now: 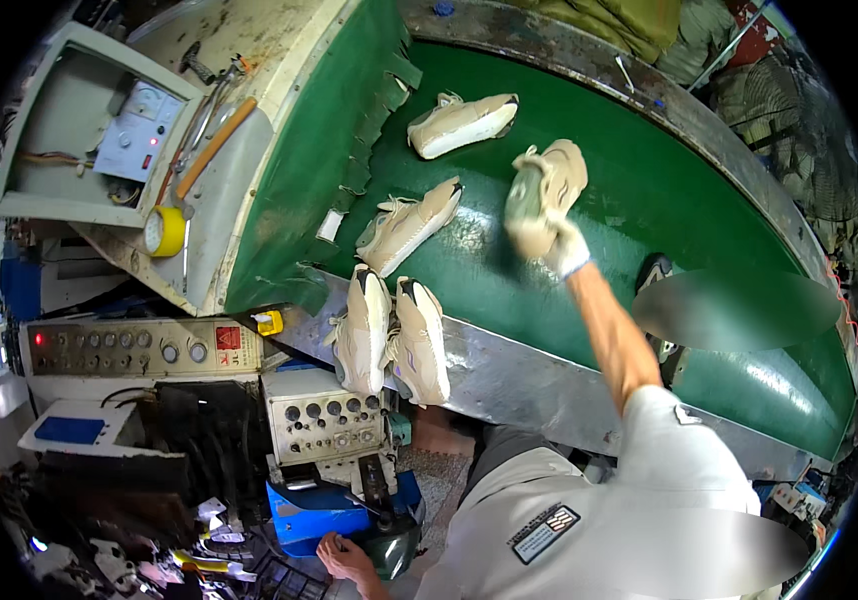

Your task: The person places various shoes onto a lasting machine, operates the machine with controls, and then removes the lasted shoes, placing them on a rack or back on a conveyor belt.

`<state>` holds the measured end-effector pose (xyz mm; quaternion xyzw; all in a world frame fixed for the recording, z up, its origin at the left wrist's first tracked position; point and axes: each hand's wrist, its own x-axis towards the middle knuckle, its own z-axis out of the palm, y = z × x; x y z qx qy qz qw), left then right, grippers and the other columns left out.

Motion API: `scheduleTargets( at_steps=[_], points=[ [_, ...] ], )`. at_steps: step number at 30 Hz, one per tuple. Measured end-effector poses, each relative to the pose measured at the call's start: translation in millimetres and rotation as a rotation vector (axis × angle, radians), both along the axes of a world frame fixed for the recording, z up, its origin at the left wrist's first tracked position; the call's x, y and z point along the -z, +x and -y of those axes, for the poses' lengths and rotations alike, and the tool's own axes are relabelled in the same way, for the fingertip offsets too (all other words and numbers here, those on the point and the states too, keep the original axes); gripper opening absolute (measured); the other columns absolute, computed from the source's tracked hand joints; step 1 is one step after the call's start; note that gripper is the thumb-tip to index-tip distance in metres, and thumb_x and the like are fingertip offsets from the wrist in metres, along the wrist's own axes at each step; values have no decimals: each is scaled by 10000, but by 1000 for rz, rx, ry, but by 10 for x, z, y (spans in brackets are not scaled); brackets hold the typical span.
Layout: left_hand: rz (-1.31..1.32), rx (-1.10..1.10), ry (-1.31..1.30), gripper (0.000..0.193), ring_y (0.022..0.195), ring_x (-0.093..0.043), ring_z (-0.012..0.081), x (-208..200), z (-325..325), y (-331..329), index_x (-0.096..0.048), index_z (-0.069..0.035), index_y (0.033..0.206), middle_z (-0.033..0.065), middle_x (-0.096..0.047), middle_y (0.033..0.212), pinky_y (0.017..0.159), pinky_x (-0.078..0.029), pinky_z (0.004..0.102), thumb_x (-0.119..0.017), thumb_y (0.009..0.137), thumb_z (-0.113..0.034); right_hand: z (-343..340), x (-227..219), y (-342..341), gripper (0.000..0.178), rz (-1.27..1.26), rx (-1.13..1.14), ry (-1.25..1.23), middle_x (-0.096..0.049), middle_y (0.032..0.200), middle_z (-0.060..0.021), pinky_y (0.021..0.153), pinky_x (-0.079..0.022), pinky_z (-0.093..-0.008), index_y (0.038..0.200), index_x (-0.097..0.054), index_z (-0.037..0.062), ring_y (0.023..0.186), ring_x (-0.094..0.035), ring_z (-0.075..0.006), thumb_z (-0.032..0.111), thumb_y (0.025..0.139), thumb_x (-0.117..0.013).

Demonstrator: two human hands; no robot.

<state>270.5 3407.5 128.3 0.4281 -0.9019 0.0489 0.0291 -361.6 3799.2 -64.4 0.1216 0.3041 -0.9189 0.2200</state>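
Note:
My right hand [564, 248], in a white glove, grips a beige lace-up shoe [561, 172] above the green conveyor belt [509, 290]. Motion smears it; whether a second shoe is held with it, I cannot tell. Low in the view, my bare left hand [347, 562] is beside a blue and black machine part [319, 520], fingers bent and loosely apart, with nothing visible in them. Two beige shoes, one farther back [459, 127] and one nearer [411, 228], lie on their sides on the belt. Another pair, a left shoe [361, 335] and a right shoe [421, 345], sits at the belt's metal edge.
A green flap curtain [319, 160] hangs at the belt's left. Beyond it are a yellow tape roll [164, 231], a hammer [195, 62] and an open control box [69, 120]. Knobbed panels [327, 425] stand near left. A dark shoe [654, 270] shows at right, partly behind a blurred patch.

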Motion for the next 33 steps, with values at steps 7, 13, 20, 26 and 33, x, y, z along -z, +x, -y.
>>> scheduleTargets(
  at_steps=[7, 13, 20, 26, 33],
  points=[
    [-131, 34, -13, 155, 966, -656, 355, 46, 26, -10, -728, -21, 922, 143, -717, 979, 835, -534, 472, -641, 794, -15, 1118, -1233, 1672, 968, -143, -434, -511, -610, 1418, -159, 1101, -510, -469, 1485, -485, -2, 1286, -608, -331, 75, 620, -911],
    [-288, 33, -57, 130, 976, -660, 335, 54, -33, -40, -732, -54, 908, 107, -731, 991, 867, -522, 453, -687, 790, -86, 1955, -2844, 2206, 1006, -732, -484, 504, -601, 1395, -105, 1112, -451, -388, 1476, -490, 20, 1286, -568, -243, 100, 580, -940],
    [-492, 29, -40, 107, 968, -649, 321, 19, 4, 57, -717, -58, 892, 106, -720, 966, 841, -499, 456, -700, 803, -114, 3187, -3411, 2878, 890, -1634, 224, 1192, -581, 1305, -285, 1043, -471, -511, 1448, -492, -31, 1198, -572, -467, 126, 666, -888],
    [-531, 40, -42, 67, 887, -621, 327, -63, 48, 140, -666, -60, 772, 124, -675, 858, 775, -477, 462, -698, 752, -116, 3698, -3781, 3707, 892, -1704, 136, 920, -599, 1305, -267, 1034, -492, -490, 1460, -496, -15, 1199, -591, -438, 169, 687, -903],
    [-488, 73, -33, 132, 748, -631, 354, 31, -14, 224, -653, -80, 705, 155, -658, 746, 672, -478, 491, -681, 796, -170, 3853, -4450, 4283, 1114, -1238, -992, 179, -641, 1372, -135, 1054, -523, -396, 1486, -478, -22, 1225, -621, -210, 218, 545, -1024]
  ],
)
